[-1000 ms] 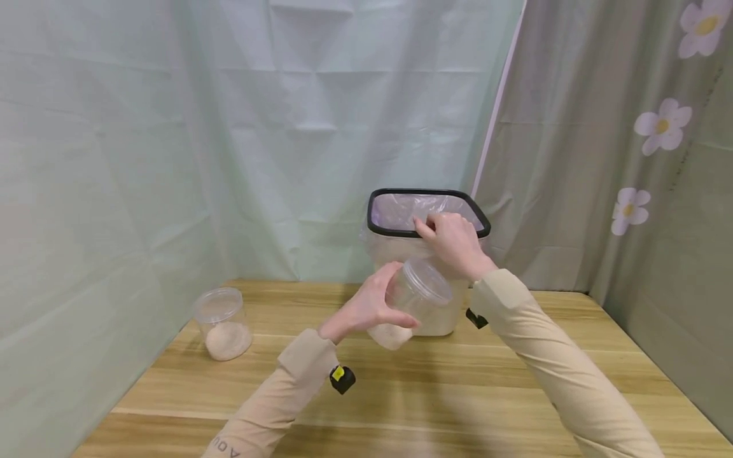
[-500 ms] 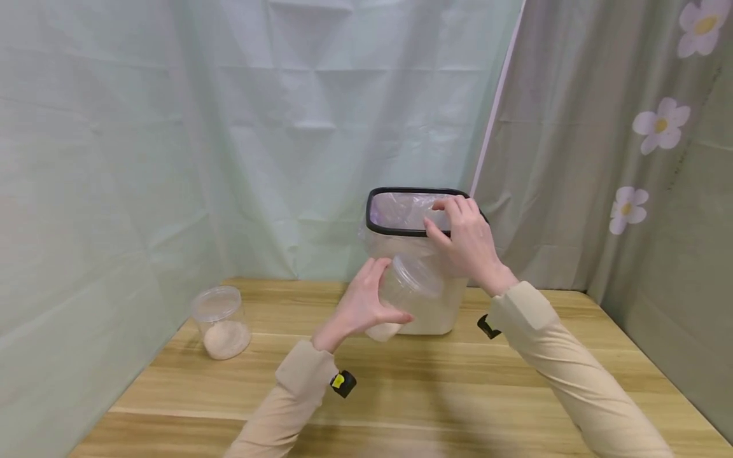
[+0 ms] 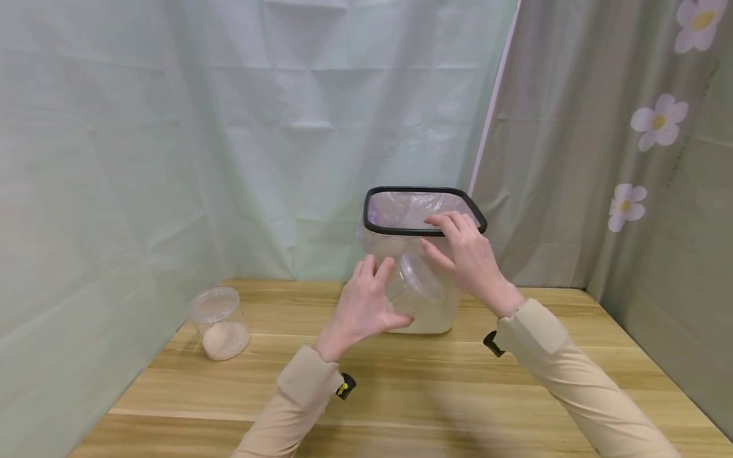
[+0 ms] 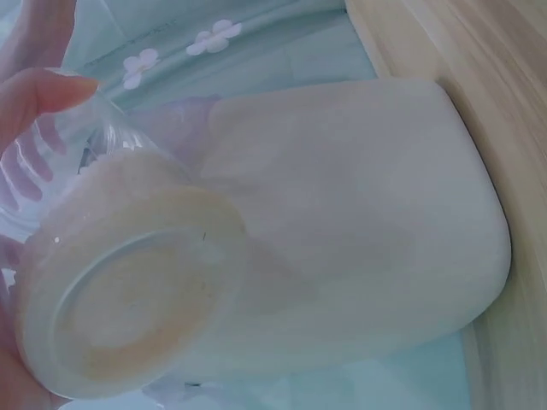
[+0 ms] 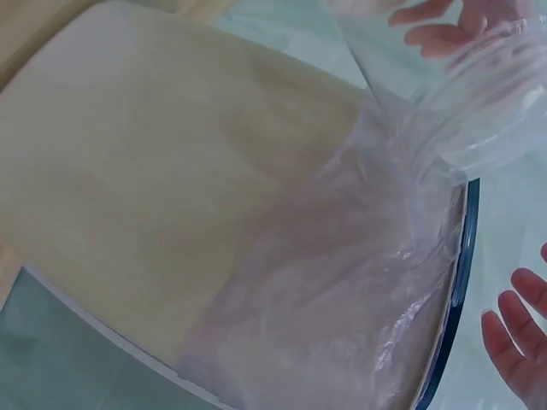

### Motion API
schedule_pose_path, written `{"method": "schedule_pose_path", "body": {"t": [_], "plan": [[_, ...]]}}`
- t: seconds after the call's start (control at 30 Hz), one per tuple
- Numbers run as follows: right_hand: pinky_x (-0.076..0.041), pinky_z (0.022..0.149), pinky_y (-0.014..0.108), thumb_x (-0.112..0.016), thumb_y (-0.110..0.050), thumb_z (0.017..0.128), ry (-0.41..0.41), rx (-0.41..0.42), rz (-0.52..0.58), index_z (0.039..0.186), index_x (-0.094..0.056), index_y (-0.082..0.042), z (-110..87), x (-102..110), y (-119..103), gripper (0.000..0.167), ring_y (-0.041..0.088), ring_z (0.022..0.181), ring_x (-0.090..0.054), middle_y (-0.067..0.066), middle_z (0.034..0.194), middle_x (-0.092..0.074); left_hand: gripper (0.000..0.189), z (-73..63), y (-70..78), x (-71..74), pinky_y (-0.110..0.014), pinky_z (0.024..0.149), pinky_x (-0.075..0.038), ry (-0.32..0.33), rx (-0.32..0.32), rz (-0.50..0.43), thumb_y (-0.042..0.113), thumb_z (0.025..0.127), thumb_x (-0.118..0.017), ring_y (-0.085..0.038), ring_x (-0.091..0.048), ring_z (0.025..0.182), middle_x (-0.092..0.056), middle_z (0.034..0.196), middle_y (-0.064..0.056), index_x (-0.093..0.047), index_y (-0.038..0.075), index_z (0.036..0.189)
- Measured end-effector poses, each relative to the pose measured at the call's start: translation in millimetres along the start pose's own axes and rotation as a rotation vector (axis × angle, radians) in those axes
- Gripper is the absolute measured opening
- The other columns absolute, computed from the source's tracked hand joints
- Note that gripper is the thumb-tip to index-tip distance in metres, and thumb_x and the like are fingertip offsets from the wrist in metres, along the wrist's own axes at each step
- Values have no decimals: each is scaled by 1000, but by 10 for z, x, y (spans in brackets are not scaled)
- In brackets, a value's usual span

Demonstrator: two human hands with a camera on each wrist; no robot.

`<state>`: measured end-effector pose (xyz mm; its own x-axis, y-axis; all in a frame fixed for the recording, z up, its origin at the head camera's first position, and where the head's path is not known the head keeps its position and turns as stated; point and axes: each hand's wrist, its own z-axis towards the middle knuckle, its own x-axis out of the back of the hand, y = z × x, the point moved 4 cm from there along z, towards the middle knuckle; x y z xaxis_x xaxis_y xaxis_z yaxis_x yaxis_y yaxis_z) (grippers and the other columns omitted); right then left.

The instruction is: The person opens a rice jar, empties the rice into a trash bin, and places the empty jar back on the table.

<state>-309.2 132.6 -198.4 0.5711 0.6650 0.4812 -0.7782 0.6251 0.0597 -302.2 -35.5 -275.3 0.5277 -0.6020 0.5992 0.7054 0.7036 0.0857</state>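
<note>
Now the left hand [image 3: 361, 308] holds the tilted jar [image 3: 410, 285] in its fingers before the bin [image 3: 436, 316]; the right hand [image 3: 472, 259], more curled a second ago, has its fingers parted.

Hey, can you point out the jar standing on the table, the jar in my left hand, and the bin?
Standing jar [image 3: 215, 306]: head view, on its round top.
Held jar [image 4: 141, 295]: left wrist view, on its round base.
Bin [image 5: 171, 171]: right wrist view, on its pale outer wall.

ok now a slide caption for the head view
Left hand gripping a tilted clear jar before a lined bin, right hand near its dark rim.
</note>
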Motion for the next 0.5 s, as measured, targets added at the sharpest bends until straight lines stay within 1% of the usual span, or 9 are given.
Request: {"method": "schedule_pose_path", "body": {"t": [0.1,0.13,0.33,0.4,0.5], "plan": [[-43,68,42,-45,-43,90,-27,-18,19,109,-55,-3,-56,-3,-10,46,27,89,-50,10,99,-53,87,14,9,0,-27,49,-38,2,-3,25,49,47,-78,-20,-36,71,-36,86,-6,-42,8,114],[-44,68,41,-46,-42,90,-38,-25,31,110,-55,-3,-79,-9,-7,45,26,88,-50,10,99,-53,86,18,11,-1,-27,49,-38,-1,-3,33,49,47,-78,-20,-36,71,-36,86,-6,-42,8,114],[-47,64,36,-56,-30,88,-131,-90,127,116,-52,-5,-197,-77,-2,37,23,82,-56,10,100,-53,85,25,5,-7,-27,50,-38,13,-9,67,49,48,-78,-20,-36,71,-37,86,-7,-42,8,114],[-48,64,36,-55,-31,89,-170,-123,151,118,-50,-6,-230,-115,-10,39,23,82,-57,9,101,-53,85,16,1,-13,-27,50,-37,21,-13,82,49,47,-78,-21,-36,70,-37,86,-7,-43,7,113],[-47,66,39,-53,-36,90,-233,-174,169,124,-47,-10,-269,-163,-36,44,23,87,-57,9,105,-52,84,1,3,-21,-28,52,-36,36,-21,111,49,46,-78,-22,-36,69,-37,85,-8,-43,7,111]]}}
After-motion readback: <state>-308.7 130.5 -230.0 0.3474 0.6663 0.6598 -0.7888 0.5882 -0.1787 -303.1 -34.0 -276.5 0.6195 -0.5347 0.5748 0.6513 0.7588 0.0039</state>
